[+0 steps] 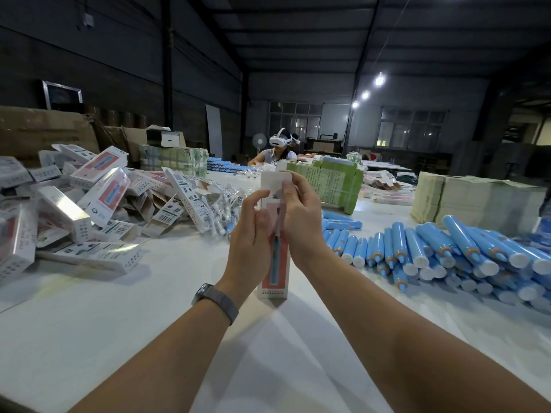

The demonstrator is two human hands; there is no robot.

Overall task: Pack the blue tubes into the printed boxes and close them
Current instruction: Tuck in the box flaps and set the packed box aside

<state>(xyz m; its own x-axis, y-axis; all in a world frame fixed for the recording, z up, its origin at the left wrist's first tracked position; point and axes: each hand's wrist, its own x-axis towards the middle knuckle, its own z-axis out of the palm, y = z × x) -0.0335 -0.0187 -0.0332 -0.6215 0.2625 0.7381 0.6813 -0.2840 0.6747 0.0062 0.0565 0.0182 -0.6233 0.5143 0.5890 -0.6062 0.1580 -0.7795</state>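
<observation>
Many boxes (98, 186) already lie in a loose heap at the left of the frame, though whether each is filled and closed cannot be told from here. One box (275, 263) is in hand at the centre, standing upright with its lower end on the white table (119, 338). Its top flap (275, 178) stands up, unfolded, so this box is not yet closed. The left hand (253, 234) grips the box's left side with fingers curled round it. The right hand (298, 216) holds the right side, its fingers pinching at the flap near the top. Whether a tube is inside cannot be seen; the blue shape on the front looks like print.

At the right of the frame a large pile of blue tubes (447, 251) waits on the table, unpacked. Stacks of flat cartons (477, 201) sit at the upper right, behind the tubes. Another person (275, 150) works at the far end, upper centre.

By my judgement the job is partway through: the present box needs its flap tucked, and the tube pile shows much still left.
</observation>
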